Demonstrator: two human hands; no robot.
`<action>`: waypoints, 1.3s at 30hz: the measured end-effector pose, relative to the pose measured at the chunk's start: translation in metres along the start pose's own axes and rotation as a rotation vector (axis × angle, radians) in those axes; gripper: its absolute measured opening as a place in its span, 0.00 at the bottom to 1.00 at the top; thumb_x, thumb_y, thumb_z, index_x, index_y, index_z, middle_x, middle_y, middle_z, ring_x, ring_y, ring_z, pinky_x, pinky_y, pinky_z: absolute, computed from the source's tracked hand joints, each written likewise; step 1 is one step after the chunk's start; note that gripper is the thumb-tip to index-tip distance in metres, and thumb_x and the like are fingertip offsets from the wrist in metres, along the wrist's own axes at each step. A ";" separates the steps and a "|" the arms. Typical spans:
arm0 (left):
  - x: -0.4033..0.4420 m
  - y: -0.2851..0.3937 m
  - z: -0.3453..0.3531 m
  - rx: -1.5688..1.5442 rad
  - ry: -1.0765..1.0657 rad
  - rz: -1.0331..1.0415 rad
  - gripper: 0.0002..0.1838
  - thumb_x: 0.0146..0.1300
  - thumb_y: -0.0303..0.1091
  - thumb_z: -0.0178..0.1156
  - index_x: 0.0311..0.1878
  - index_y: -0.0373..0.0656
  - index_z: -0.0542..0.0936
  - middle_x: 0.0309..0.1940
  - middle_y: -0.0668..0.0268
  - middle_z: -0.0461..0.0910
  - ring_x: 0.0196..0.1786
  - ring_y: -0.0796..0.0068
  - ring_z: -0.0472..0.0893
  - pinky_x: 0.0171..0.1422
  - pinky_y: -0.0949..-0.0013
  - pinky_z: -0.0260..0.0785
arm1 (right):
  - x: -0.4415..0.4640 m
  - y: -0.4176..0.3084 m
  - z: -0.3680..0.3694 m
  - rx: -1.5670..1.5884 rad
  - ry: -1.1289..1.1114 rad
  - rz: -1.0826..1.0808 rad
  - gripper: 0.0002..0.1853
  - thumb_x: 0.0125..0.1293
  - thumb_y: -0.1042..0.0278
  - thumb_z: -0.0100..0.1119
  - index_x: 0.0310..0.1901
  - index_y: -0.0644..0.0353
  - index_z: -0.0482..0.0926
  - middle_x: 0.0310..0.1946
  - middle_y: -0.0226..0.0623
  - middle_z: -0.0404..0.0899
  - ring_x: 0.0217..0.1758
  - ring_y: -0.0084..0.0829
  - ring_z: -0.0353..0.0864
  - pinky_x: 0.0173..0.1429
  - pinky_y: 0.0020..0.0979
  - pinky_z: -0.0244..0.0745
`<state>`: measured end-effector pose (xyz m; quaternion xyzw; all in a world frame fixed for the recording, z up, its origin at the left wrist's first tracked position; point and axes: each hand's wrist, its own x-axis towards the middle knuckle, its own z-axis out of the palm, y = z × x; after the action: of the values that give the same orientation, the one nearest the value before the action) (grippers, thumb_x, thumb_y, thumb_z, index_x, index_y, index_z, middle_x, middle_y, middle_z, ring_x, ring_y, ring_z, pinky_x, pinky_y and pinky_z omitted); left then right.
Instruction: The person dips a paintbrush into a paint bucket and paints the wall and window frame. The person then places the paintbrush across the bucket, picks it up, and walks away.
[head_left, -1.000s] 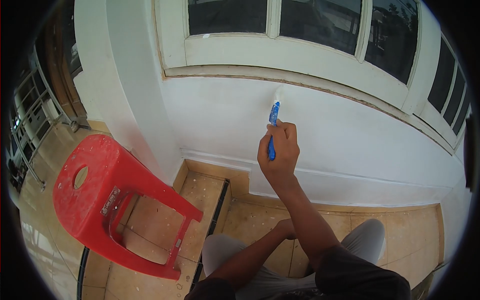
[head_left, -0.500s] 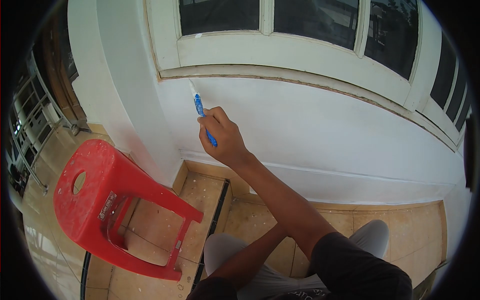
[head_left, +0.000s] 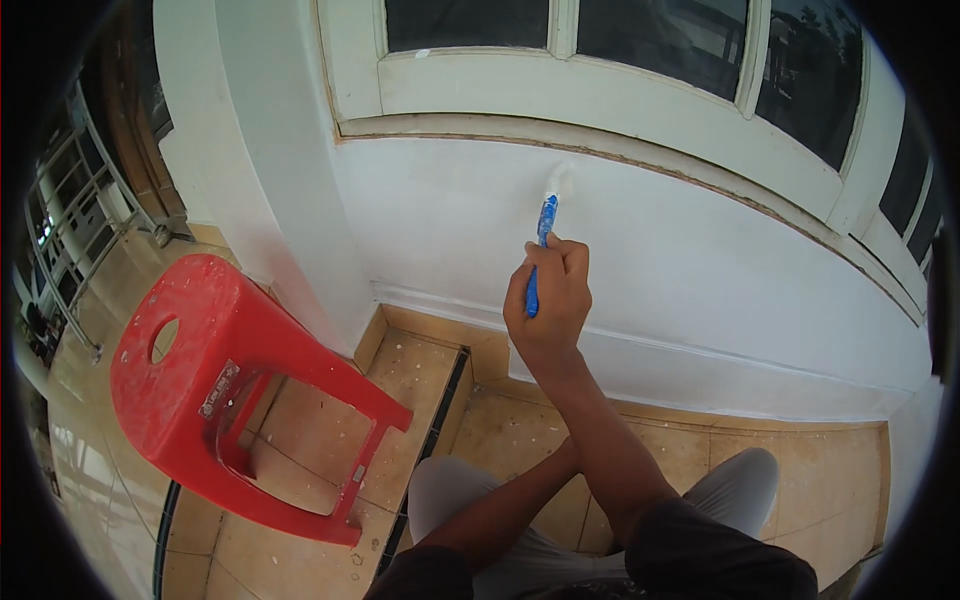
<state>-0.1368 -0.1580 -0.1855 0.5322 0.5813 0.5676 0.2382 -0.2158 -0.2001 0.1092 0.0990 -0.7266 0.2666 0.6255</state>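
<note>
My right hand [head_left: 552, 300] is closed around the blue handle of a paintbrush [head_left: 547, 220], held pointing up and away. White-coated bristles meet the white wall [head_left: 430, 220] a little below the window ledge [head_left: 480, 125], beside a slightly different-toned patch on the wall. My left forearm [head_left: 510, 490] passes beneath the right one near my lap, and the left hand itself is hidden behind the right arm.
A red plastic stool [head_left: 175, 370] with paint specks lies tipped on its side at the left. White-framed windows [head_left: 480, 85] run above the wall. A dark-edged step [head_left: 440, 420] crosses the tiled floor, and a metal railing [head_left: 75, 230] stands far left.
My right hand and the paintbrush have moved right along the wall, away from the window's left corner. The view has shifted slightly. My left forearm stays beneath the right.
</note>
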 end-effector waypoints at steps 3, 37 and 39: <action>-0.010 0.027 -0.014 -0.671 0.061 -0.096 0.14 0.70 0.37 0.56 0.53 0.41 0.77 0.50 0.61 0.77 0.53 0.70 0.75 0.61 0.61 0.66 | -0.001 -0.001 0.053 0.004 -0.081 -0.067 0.11 0.53 0.84 0.60 0.39 0.68 0.76 0.38 0.45 0.69 0.28 0.35 0.77 0.30 0.31 0.74; -0.008 0.049 -0.018 -0.913 0.086 -0.058 0.13 0.70 0.36 0.56 0.54 0.42 0.76 0.50 0.62 0.76 0.54 0.72 0.74 0.61 0.62 0.66 | 0.007 -0.028 0.121 0.130 -0.289 -0.137 0.07 0.55 0.79 0.59 0.37 0.65 0.74 0.37 0.44 0.68 0.30 0.38 0.78 0.32 0.36 0.77; -0.011 0.052 -0.019 -0.955 0.085 -0.062 0.13 0.70 0.36 0.56 0.54 0.42 0.76 0.50 0.62 0.76 0.54 0.72 0.74 0.61 0.62 0.66 | 0.016 -0.036 0.146 0.186 -0.328 -0.166 0.07 0.56 0.79 0.59 0.36 0.65 0.73 0.37 0.43 0.68 0.29 0.38 0.77 0.31 0.36 0.77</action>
<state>-0.1318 -0.1863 -0.1369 0.3217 0.2804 0.7851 0.4489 -0.3265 -0.3022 0.1229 0.2580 -0.7803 0.2605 0.5066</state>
